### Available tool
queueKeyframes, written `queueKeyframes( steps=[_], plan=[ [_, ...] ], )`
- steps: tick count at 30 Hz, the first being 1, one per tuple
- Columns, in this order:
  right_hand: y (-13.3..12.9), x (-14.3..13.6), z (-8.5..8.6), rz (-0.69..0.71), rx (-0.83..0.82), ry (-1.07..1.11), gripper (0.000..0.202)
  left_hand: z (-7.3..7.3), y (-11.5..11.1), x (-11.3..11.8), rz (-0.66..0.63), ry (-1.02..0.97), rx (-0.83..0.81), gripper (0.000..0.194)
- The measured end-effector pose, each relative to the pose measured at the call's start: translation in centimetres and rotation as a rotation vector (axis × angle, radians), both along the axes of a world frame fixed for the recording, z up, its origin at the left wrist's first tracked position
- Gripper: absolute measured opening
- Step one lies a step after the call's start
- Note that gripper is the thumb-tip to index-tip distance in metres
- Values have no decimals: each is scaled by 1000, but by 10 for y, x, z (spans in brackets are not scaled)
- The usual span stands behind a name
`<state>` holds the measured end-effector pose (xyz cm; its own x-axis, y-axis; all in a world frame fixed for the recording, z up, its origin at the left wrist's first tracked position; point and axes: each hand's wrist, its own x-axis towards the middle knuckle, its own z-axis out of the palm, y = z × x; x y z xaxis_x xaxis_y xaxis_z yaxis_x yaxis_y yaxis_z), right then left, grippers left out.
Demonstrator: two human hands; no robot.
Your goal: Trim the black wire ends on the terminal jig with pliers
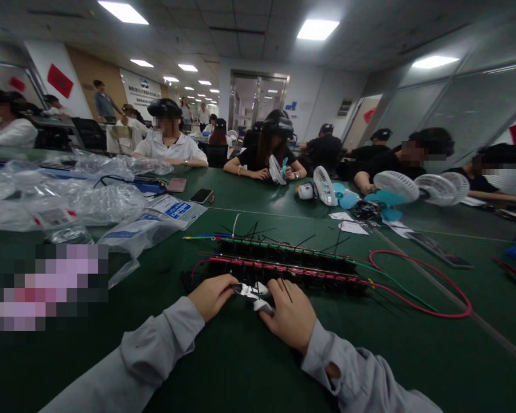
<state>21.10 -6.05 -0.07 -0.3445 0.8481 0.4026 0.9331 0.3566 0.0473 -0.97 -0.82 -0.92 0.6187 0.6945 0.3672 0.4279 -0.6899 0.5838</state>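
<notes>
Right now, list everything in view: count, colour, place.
Pliers: one, silver and whitish, front centre
Wire harness: one, black with red and green wires, beyond the pliers
Printed bag: one, clear and blue, left
Plastic bags: several, clear, far left
Phone: one, dark, by the printed bag
Fan cages: at least four, white, centre to right
Fan blades: several, blue, among the cages
Papers: several, white, near the blades
Tabletop: one, green, beneath these
Pixelated patch: one, pinkish, left; contents unclear
Other people: many, mostly black or white tops, beyond
Ceiling lights: several, white, overhead
Left grip: one, grey-sleeved, at pliers' head
Right grip: one, grey-sleeved, on handles
</notes>
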Motion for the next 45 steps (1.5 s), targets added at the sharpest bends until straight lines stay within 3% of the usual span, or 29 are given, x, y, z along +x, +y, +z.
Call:
queueKeyframes(
  steps=[17,23,29,45],
  plan=[
    [0,1,1,5,-15,21,28,0,1,0,-2,10,10,16],
    [-3,1,2,33,31,46,45,-2,1,0,-2,9,11,17],
    [-2,3,0,57,62,27,28,0,-1,0,15,15,8,18],
    [-2,-1,7,18,-29,-7,34,1,-1,0,15,20,-7,17]
  ],
)
